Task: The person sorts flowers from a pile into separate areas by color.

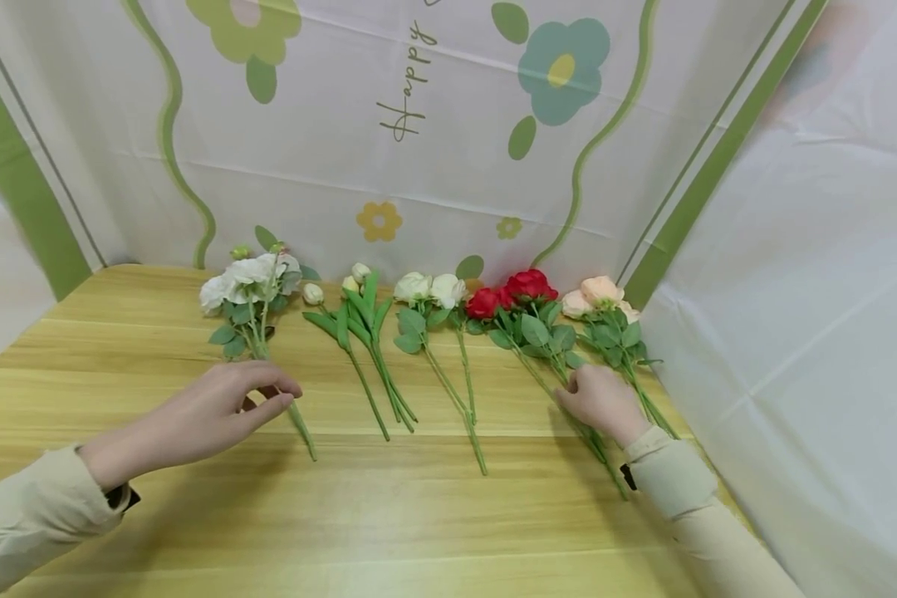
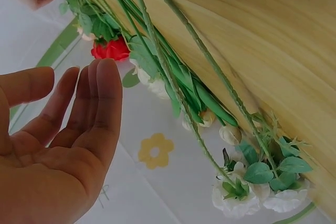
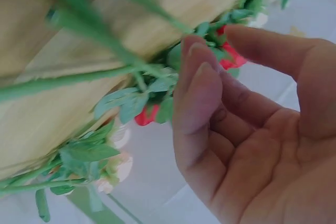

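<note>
My left hand [image 1: 209,409] hovers over the stems of the white flowers [image 1: 248,281] at the table's left, with fingers loosely bent. In the left wrist view, the thumb stands apart from the fingers [image 2: 107,103] and nothing lies between them. Close over the green stems of the red flowers [image 1: 531,286] is my right hand [image 1: 601,403]. The right wrist view has its thumb [image 3: 268,51] apart from the loosely bent fingers, the stems passing behind the fingertips. Nothing shows in its grasp. Peach flowers [image 1: 600,290] lie just right of this hand.
Between the hands, white tulips [image 1: 312,294] and white roses [image 1: 447,291] lie on the wooden table [image 1: 389,515], stems towards me. All blooms point to the back edge, by a printed cloth [image 1: 306,149]. A white cloth wall [image 1: 807,332] borders the right side.
</note>
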Demonstrator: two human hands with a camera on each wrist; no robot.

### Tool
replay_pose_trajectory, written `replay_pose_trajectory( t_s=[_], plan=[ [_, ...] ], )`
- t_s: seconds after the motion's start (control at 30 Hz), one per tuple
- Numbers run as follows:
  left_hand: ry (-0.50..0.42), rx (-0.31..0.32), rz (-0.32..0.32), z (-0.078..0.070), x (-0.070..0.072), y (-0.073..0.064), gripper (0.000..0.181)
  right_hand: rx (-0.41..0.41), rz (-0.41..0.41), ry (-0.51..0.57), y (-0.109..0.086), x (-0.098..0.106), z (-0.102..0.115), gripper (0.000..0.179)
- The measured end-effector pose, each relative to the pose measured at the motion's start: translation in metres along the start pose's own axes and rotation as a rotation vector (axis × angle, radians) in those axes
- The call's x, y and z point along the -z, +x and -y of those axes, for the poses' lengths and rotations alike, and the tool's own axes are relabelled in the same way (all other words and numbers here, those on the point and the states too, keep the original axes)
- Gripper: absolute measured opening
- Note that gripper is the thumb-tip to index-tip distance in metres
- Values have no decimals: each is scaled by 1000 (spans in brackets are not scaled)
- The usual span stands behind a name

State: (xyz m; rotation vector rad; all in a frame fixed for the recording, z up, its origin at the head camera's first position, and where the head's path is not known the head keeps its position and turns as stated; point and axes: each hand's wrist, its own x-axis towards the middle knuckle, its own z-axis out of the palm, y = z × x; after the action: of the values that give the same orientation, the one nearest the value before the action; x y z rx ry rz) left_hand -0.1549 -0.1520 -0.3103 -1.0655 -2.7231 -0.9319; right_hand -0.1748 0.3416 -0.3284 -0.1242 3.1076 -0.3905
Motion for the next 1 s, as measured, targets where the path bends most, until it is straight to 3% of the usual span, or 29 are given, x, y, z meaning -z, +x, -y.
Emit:
replay_pose_trajectory(
  t_s=[0.27,0.43,0.6,0.7,0.77,0.87,1.0],
  plan=[
    [-1,4,-9,0,-2,-1,13,130,-117,37,-10,0,29,19],
    [-4,-21,-54,-2,-4,-2,13,238,-262,68,-15,2,50,12],
    [34,-176,-263,-12,-11,-5,23,347,-440,109,-24,1,70,7],
    [94,-279,-411,-24,-14,-4,14,426,-552,141,-28,-1,79,4],
    [151,-325,-494,-31,-16,-1,17,472,-618,154,-31,-2,83,4],
    [225,-353,-602,-36,-18,4,36,513,-691,160,-35,-2,90,10],
    [259,-340,-664,-29,-20,7,38,541,-724,137,-37,-1,94,32]
  ],
)
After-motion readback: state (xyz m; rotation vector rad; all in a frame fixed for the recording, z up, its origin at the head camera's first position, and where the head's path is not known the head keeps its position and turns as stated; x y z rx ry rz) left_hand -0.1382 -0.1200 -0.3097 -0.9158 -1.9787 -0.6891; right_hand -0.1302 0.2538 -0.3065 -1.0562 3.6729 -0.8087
